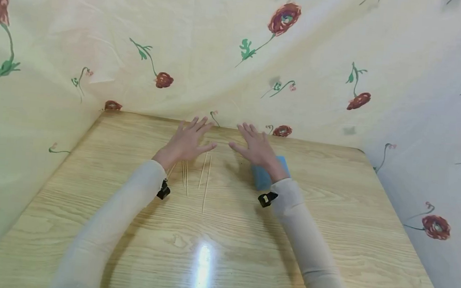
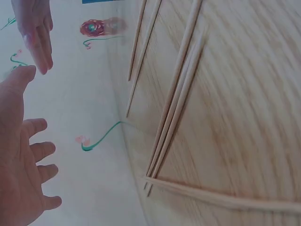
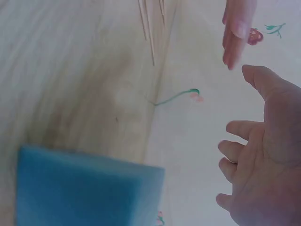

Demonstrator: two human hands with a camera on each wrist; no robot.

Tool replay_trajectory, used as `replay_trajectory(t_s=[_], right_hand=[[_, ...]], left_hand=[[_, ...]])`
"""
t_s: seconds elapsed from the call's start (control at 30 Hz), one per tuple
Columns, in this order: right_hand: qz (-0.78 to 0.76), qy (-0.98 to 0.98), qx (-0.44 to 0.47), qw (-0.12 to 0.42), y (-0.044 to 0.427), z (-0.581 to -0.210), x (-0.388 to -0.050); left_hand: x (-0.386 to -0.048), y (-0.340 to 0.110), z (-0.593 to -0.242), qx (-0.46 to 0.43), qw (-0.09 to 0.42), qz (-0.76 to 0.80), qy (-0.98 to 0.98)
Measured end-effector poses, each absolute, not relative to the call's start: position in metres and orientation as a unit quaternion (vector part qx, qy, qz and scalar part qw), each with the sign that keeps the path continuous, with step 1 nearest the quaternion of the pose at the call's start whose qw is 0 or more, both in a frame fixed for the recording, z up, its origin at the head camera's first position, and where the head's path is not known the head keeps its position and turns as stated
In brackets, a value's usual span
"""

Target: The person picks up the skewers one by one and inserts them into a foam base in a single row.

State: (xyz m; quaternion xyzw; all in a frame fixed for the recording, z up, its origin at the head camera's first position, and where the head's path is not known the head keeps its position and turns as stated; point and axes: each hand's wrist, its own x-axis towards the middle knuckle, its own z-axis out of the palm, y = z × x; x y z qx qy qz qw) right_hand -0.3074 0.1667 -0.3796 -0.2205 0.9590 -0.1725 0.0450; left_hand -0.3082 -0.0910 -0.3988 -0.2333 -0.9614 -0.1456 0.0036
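Both hands hover above the far part of the table, fingers spread and holding nothing. My left hand is over several thin wooden skewers, some partly hidden beneath it. In the left wrist view a few skewers lie close together, and another crosses their ends. A blue block, perhaps foam, lies under my right hand and wrist, which cover part of it. The right wrist view shows the block blurred, apart from the fingers.
The wood-grain table meets a flowered cloth hanging along its back and sides. A small dark wrist camera sits at the left cuff, another wrist camera at the right. Light glares off the table's near middle.
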Motion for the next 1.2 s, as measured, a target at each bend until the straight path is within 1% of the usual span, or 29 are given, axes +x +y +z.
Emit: replay_trajectory(t_s=[0.2, 0.33, 0.43, 0.5, 0.73, 1.0, 1.2], right_hand=[[-0.230, 0.942, -0.229, 0.087, 0.188, -0.364, -0.305], [-0.267, 0.929, -0.231, 0.113, 0.208, -0.356, -0.305], [-0.287, 0.921, -0.233, 0.122, 0.223, -0.354, -0.306], [-0.297, 0.918, -0.232, 0.126, 0.234, -0.355, -0.306], [-0.314, 0.910, -0.230, 0.142, 0.265, -0.366, -0.306], [-0.308, 0.906, -0.244, 0.155, 0.293, -0.380, -0.307], [-0.303, 0.900, -0.256, 0.180, 0.310, -0.386, -0.305]], left_hand=[[-0.309, -0.098, -0.399, -0.240, -0.007, -0.145, -0.960], [-0.310, -0.107, -0.401, -0.254, 0.000, -0.128, -0.959], [-0.310, -0.115, -0.403, -0.265, 0.009, -0.111, -0.958], [-0.308, -0.119, -0.404, -0.267, 0.010, -0.107, -0.958], [-0.297, -0.125, -0.403, -0.280, -0.018, -0.120, -0.952], [-0.284, -0.111, -0.407, -0.333, -0.010, -0.131, -0.934], [-0.280, -0.100, -0.413, -0.361, -0.010, -0.120, -0.925]])
